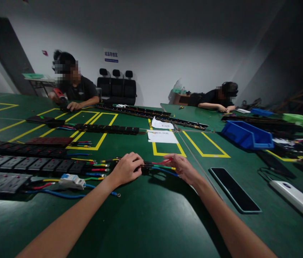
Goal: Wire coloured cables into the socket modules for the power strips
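Note:
My left hand (pixel 128 168) rests near the middle of the green table, its fingers closed around the dark end of a wire bundle. What lies under the palm is mostly hidden. From there red, yellow-green and blue wires (pixel 163 167) run right. My right hand (pixel 184 168) pinches these wires near their ends. Left of my left hand lie several black power strips (pixel 35 163), with coloured leads ending in ring terminals (pixel 104 170). A white and grey breaker-like block (pixel 72 181) sits on the leads of the nearest strip.
A phone (pixel 234 190), a white power bank (pixel 298 200) and a blue bin (pixel 246 135) lie to the right. Paper sheets (pixel 162 137) and long black strips (pixel 108 129) lie ahead. Across the table one person (pixel 80 87) holds a red drill (pixel 59 95); another (pixel 217 98) leans over the table.

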`<state>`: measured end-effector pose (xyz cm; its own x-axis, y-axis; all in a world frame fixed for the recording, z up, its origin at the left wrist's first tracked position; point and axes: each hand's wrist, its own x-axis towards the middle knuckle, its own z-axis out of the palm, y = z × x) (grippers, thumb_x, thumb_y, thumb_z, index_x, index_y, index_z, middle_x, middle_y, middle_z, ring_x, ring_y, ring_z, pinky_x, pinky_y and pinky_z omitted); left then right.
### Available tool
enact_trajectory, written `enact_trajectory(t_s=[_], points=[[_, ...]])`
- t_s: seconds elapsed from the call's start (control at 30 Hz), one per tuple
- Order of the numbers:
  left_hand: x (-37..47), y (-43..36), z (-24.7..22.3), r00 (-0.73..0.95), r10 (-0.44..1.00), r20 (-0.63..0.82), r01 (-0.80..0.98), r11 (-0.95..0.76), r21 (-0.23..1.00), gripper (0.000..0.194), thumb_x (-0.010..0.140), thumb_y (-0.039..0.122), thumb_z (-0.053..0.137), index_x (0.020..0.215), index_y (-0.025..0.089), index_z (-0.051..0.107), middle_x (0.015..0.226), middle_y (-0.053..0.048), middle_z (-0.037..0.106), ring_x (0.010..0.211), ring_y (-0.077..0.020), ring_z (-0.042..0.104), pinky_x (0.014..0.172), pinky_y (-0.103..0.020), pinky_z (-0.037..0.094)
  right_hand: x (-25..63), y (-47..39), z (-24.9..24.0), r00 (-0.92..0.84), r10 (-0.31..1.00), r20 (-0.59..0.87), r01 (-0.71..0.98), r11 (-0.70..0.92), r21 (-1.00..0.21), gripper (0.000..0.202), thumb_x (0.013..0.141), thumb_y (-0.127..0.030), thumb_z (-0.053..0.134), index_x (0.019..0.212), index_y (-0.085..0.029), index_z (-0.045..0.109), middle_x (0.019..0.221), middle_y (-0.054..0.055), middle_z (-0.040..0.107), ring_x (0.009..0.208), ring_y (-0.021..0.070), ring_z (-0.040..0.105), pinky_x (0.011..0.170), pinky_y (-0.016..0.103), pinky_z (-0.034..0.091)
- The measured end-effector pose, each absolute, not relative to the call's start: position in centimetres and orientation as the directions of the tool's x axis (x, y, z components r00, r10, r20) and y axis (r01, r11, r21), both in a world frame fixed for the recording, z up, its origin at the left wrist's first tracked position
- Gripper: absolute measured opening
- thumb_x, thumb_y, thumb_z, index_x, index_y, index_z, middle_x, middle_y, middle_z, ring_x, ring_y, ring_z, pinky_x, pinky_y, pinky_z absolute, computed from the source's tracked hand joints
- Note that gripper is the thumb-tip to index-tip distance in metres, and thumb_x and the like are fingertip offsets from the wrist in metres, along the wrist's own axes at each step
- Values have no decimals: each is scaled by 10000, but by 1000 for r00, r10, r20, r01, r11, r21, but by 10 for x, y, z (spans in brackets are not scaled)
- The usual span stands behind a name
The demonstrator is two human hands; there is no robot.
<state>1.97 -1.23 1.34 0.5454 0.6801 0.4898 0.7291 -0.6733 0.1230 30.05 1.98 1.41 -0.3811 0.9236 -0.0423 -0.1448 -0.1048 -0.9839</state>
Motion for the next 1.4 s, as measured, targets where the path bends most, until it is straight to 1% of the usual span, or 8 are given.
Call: enact_trajectory(t_s=[0.13,0.3,0.43,0.6,0.87,1.0,1.17,1.4], points=[[19,-13,15,553,680,482,723,-679,129,151,857,129,581,965,204,656,1030,-56,639,978,-208,572,855,-362,467,302,21,13,-364,931,-11,-121,-59,-991,581,675,-706,761,922,-179,765,916,128,763,901,267,716,600,257,501],[20,-14,16,553,683,478,727,-675,124,138,858,134,586,951,206,660,1029,-56,640,970,-209,572,841,-361,465,310,22,9,-480,877,21,-50,-3,-999,517,627,-570,864,976,-197,784,963,103,764,865,229,700,770,326,524],[20,-14,16,550,683,481,730,-673,121,136,859,138,586,950,206,661,1023,-56,640,966,-210,574,834,-361,463,314,23,9,-523,851,50,-13,51,-999,484,636,-528,870,990,-206,791,976,98,764,907,230,697,841,355,514],[20,-14,15,548,683,483,732,-671,118,145,859,141,587,960,211,662,1022,-56,638,965,-211,575,832,-363,464,315,22,17,-563,825,42,66,95,-993,523,600,-527,882,1008,-213,793,1026,100,760,925,248,696,836,379,527],[21,-13,14,552,680,483,735,-670,103,143,855,134,583,954,205,658,1029,-58,640,969,-214,574,842,-369,464,315,20,21,-570,822,24,95,95,-991,506,583,-488,894,996,-211,799,1015,96,767,929,263,698,854,401,530],[21,-12,13,549,674,494,731,-674,106,147,851,140,585,954,207,666,1013,-61,643,958,-215,575,833,-371,470,314,20,18,-508,861,22,49,54,-997,512,641,-570,842,992,-200,798,1007,110,769,933,269,702,855,401,528],[21,-13,15,539,685,491,737,-665,119,154,851,136,581,962,204,663,1021,-60,638,956,-210,577,834,-361,474,305,21,16,-332,943,25,-95,-7,-995,530,719,-671,746,943,-192,789,894,108,774,902,256,717,845,371,525],[23,-12,14,526,702,480,757,-643,111,151,874,151,560,989,196,646,1022,-59,637,955,-211,570,827,-364,476,296,22,17,-223,975,-14,-174,-54,-983,488,743,-650,734,880,-185,784,929,104,769,874,230,710,804,333,529]])
